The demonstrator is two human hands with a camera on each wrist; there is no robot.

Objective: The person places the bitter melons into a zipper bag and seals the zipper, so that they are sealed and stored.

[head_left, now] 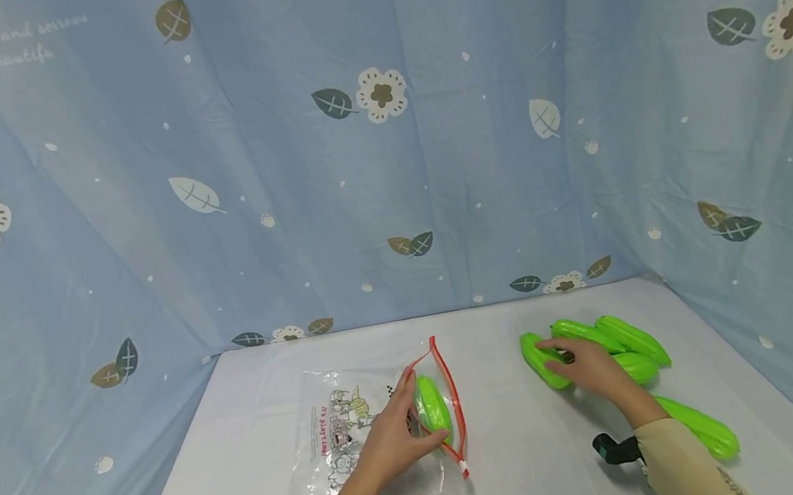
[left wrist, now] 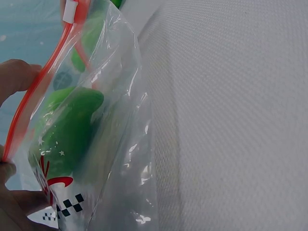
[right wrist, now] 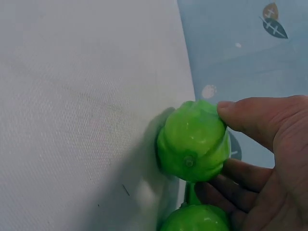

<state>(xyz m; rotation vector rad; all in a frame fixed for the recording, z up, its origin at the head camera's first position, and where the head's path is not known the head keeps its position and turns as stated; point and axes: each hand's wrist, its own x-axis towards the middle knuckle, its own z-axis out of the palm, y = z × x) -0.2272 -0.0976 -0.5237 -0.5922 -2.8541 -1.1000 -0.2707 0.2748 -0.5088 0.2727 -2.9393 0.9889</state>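
Glossy green, one toy cucumber (head_left: 433, 406) lies just inside the red-edged mouth of a clear zip bag (head_left: 338, 435) on the table (head_left: 501, 468); we find part of the bag's print hidden under the left hand (head_left: 392, 440). A sleeve (head_left: 684, 460) partly covers another cucumber (head_left: 710, 432). We see the left hand's grip spread wide against the bag's mouth, while the right hand (head_left: 593, 372) pinches a third cucumber (head_left: 537, 354) between thumb and fingers, some fingertips out of sight.

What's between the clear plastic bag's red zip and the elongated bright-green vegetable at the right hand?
Only bare white tabletop separates the red zip from that vegetable in the head view.
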